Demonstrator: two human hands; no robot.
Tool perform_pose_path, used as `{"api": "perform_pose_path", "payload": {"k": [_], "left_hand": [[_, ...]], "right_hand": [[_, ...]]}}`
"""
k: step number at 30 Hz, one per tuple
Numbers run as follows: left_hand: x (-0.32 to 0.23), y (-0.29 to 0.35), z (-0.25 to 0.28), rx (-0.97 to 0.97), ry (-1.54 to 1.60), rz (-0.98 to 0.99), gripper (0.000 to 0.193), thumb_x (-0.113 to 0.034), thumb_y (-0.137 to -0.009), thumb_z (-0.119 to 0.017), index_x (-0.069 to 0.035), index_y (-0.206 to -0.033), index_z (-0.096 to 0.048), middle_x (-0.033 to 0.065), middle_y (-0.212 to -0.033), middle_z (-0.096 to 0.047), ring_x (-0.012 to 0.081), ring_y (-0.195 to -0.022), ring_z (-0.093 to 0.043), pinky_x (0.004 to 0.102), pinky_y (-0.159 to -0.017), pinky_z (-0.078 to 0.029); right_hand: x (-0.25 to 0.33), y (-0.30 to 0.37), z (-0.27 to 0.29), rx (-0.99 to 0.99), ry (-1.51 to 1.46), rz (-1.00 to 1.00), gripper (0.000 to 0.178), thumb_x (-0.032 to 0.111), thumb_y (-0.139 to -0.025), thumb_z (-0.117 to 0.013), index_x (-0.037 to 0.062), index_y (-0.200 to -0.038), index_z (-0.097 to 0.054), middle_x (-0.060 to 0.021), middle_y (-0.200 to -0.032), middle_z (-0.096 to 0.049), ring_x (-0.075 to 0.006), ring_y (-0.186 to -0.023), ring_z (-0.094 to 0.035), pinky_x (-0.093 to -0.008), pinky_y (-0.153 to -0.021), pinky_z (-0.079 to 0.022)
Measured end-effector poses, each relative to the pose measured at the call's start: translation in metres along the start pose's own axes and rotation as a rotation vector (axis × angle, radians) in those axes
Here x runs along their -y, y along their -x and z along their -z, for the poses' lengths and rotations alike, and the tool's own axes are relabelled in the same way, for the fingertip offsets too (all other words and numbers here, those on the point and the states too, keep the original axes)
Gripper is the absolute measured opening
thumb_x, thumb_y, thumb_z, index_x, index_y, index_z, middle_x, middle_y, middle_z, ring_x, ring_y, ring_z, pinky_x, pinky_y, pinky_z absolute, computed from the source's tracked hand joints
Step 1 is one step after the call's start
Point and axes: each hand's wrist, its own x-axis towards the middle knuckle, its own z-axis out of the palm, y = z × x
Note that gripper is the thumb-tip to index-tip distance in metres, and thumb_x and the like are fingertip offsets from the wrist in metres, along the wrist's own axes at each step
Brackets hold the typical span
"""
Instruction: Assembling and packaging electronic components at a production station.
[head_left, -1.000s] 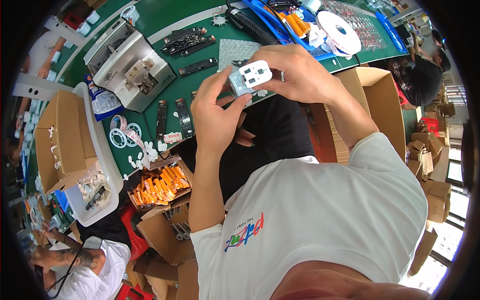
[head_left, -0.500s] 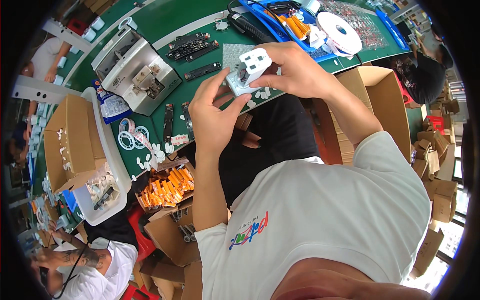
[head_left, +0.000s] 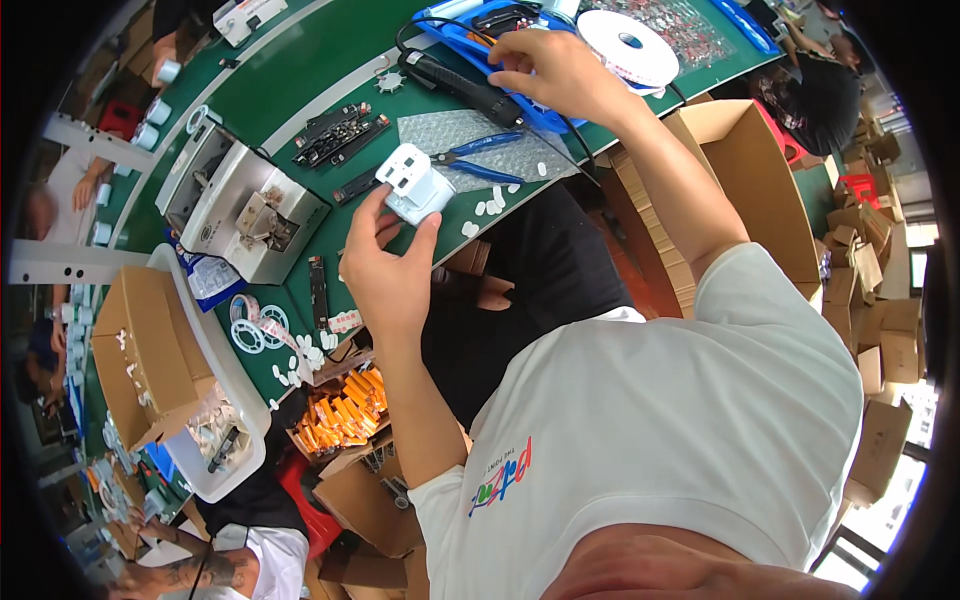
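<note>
My left hand (head_left: 388, 265) grips a white plastic housing (head_left: 417, 188) between thumb and fingers, holding it above the table's near edge. Several dark slots show on the housing's raised block. My right hand (head_left: 560, 75) is over the near side of a blue tray (head_left: 545, 118), its fingers bent and apart, with nothing visible in them. Close to those fingertips lies a black handheld power tool (head_left: 460, 88) with a cord. Blue-handled pliers (head_left: 485, 160) rest on bubble wrap (head_left: 415, 128), just beyond the housing.
A metal machine (head_left: 245, 210) stands left on the green table, near black strip-shaped parts (head_left: 340, 135). A white tape reel (head_left: 625, 50) is at the far right. Orange pieces (head_left: 340, 410) fill a box below the edge. Cardboard boxes (head_left: 745, 170) flank me; co-workers sit left.
My right hand has let go of the white housing and moved up and away to the blue tray. The left hand keeps the housing, now further left. The pliers have come into sight.
</note>
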Motion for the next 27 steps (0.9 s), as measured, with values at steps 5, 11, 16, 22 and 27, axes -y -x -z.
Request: {"api": "perform_pose_path", "payload": {"k": [5,11,16,22,27], "left_hand": [[-0.001,0.000,-0.010,0.031,-0.053,0.009,0.054,-0.009,-0.082,-0.087,0.000,-0.132,-0.068,0.0165,-0.118,-0.074,0.0296,-0.097,-0.069,0.0403,-0.089,-0.058],[0.002,0.003,-0.019,-0.011,-0.181,-0.074,0.052,-0.011,-0.082,-0.086,-0.003,-0.131,-0.068,0.0142,-0.124,-0.070,0.0326,-0.109,-0.066,0.0431,-0.098,-0.054],[0.003,0.002,-0.022,-0.069,-0.179,-0.267,0.049,-0.012,-0.083,-0.084,-0.005,-0.129,-0.070,0.0117,-0.128,-0.068,0.0331,-0.115,-0.063,0.0435,-0.102,-0.051],[0.008,-0.004,-0.023,-0.088,-0.091,-0.327,0.047,-0.011,-0.083,-0.083,-0.008,-0.128,-0.071,0.0101,-0.127,-0.068,0.0329,-0.112,-0.063,0.0426,-0.099,-0.052],[0.010,-0.008,-0.030,-0.140,-0.020,-0.379,0.040,-0.008,-0.078,-0.082,-0.006,-0.117,-0.071,0.0112,-0.121,-0.069,0.0347,-0.106,-0.063,0.0433,-0.092,-0.051]], "right_hand": [[-0.011,-0.024,-0.060,0.016,0.286,0.056,0.030,0.021,-0.095,-0.077,0.0009,-0.117,-0.073,-0.0137,-0.095,-0.075,-0.0253,-0.079,-0.071,-0.0353,-0.077,-0.059],[-0.007,-0.041,-0.076,0.171,0.413,-0.103,0.039,0.027,-0.093,-0.076,-0.0020,-0.118,-0.071,-0.0135,-0.094,-0.074,-0.0261,-0.075,-0.071,-0.0357,-0.076,-0.061],[-0.008,-0.035,-0.028,0.232,-0.235,-0.316,0.036,0.025,-0.094,-0.072,-0.0004,-0.119,-0.066,-0.0119,-0.091,-0.071,-0.0227,-0.072,-0.068,-0.0313,-0.069,-0.059],[-0.006,-0.011,0.007,-0.001,-1.365,-0.455,0.026,0.027,-0.105,-0.066,0.0040,-0.092,-0.063,-0.0087,-0.083,-0.065,-0.0158,-0.061,-0.059,-0.0307,-0.054,-0.049],[-0.002,0.014,0.048,-0.163,-1.502,-0.242,0.053,0.053,-0.111,-0.055,0.0060,-0.133,-0.063,-0.0008,-0.079,-0.057,-0.0088,-0.056,-0.050,-0.0243,-0.052,-0.045]]}}
